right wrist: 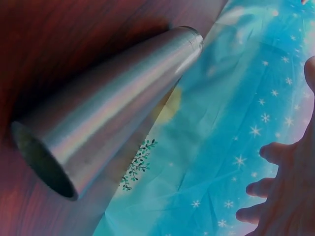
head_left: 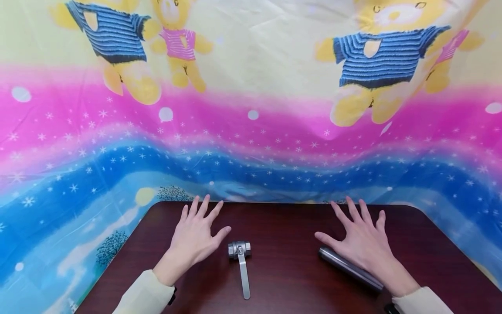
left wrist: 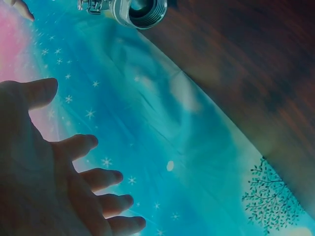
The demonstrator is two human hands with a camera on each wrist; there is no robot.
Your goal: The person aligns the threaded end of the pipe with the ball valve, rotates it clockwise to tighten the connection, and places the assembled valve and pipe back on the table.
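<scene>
My left hand (head_left: 195, 239) is spread over the left side of the table, its fingers straight and apart, holding nothing. Just right of its thumb lies a metal ball valve (head_left: 239, 250) with a long flat lever handle pointing toward me. The valve's threaded opening (left wrist: 148, 14) shows at the top of the left wrist view. On the other side my right hand (head_left: 364, 244) is spread the same way, also holding nothing. Partly beneath it in the head view lies a steel pipe (head_left: 349, 268), slanting toward the right. The right wrist view shows the pipe hollow, with a threaded far end (right wrist: 196, 40).
The dark reddish-brown wooden table (head_left: 274, 226) has rounded far corners. Around its back and sides hangs a printed cloth (head_left: 251, 144) with bears, snowflakes and pink and blue bands. Black bands show at both cuffs.
</scene>
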